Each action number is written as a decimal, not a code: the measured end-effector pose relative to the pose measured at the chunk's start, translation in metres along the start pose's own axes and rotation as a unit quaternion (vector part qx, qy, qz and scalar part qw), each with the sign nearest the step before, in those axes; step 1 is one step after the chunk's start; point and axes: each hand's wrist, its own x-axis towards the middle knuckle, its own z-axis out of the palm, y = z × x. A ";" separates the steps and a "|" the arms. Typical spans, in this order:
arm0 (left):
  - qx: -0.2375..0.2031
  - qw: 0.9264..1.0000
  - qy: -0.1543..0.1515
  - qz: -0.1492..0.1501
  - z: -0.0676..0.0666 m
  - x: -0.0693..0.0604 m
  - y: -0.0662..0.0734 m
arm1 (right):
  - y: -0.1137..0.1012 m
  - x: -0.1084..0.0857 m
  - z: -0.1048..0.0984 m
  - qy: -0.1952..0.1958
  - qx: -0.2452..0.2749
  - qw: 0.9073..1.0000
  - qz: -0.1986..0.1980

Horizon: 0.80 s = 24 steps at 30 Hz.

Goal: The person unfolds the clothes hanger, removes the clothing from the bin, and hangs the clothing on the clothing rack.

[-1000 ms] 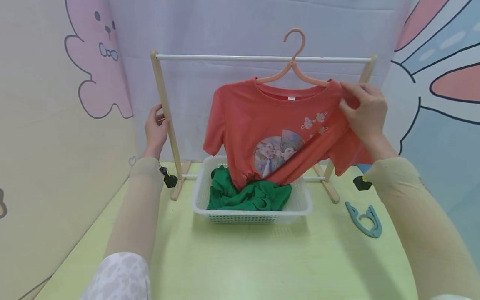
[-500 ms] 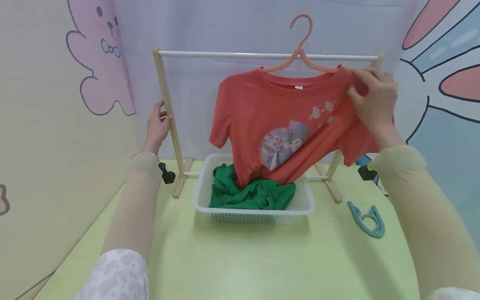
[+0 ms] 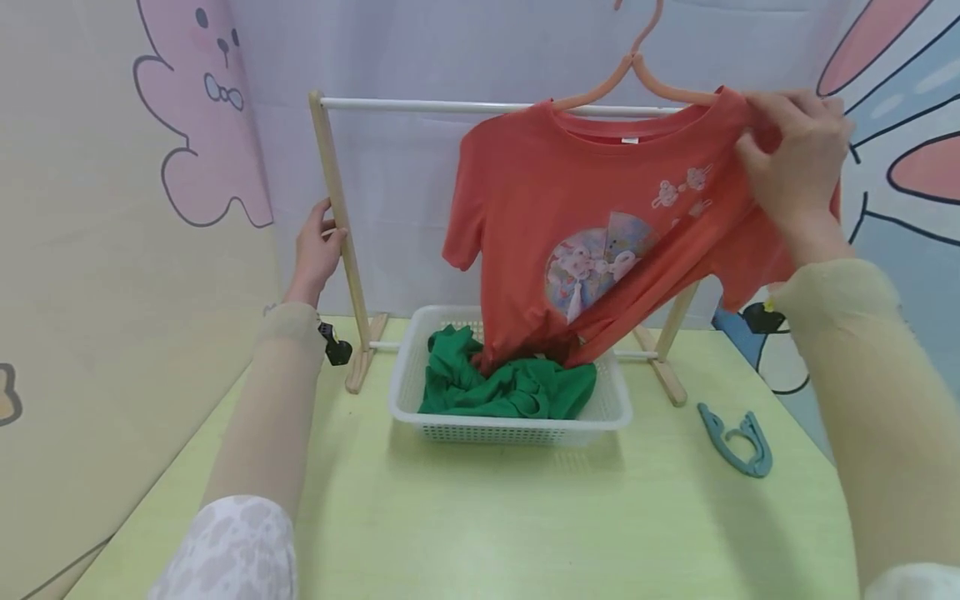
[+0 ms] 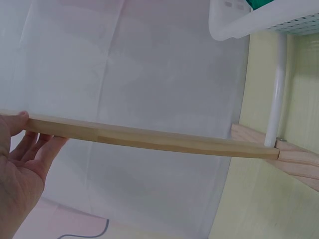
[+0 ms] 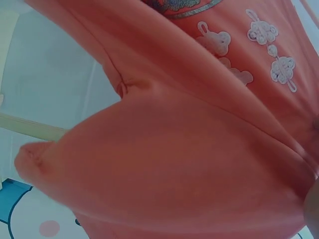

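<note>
Pale sheet (image 3: pixel 405 50) across the back, cartoon-print walls at left and right of frame. Yellow-green tabletop (image 3: pixel 480 525) fills the lower half.

Rack (image 3: pixel 435 107): white rail, wooden posts, standing behind the basket. Light-looking; could tip if the right side gets pulled, hence probably the steadying grip.

Red shirt (image 3: pixel 517 200): right of centre, in front of the rail, bottom down at the green cloth. Could drag that cloth out if it's caught in the folds; can't tell from here.

White basket (image 3: pixel 510 423): centre, on the tabletop, green cloth (image 3: pixel 517 392) bunched inside.

Orange hanger (image 3: pixel 633 58): upper right of centre, arms into the shirt's neckline, hook above the rail and cut by the top edge. One-sided hold, so it may twist and the hook miss the rail, or the free shoulder slip off.

Right hand (image 3: pixel 802 154): upper right, fingers pinching the shirt's shoulder. Hanger end under there? Can't tell.

Left hand (image 3: pixel 318 242): fingers and thumb pinching the left post (image 3: pixel 353 275).

Blue-grey folded hanger (image 3: pixel 757 462): lower right, flat, untouched.
</note>
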 end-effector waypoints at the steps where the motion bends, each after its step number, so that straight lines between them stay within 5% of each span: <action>1: -0.001 1.000 0.000 0.001 0.000 0.000 0.000 | 0.000 0.002 -0.002 -0.002 -0.004 1.000 0.006; 16: -0.003 1.000 0.003 -0.009 0.004 -0.001 0.002 | 0.026 -0.003 -0.013 -0.054 -0.023 0.994 0.088; 24: -0.009 1.000 0.005 -0.002 0.006 0.000 -0.001 | 0.040 -0.015 -0.005 -0.066 -0.020 0.995 0.070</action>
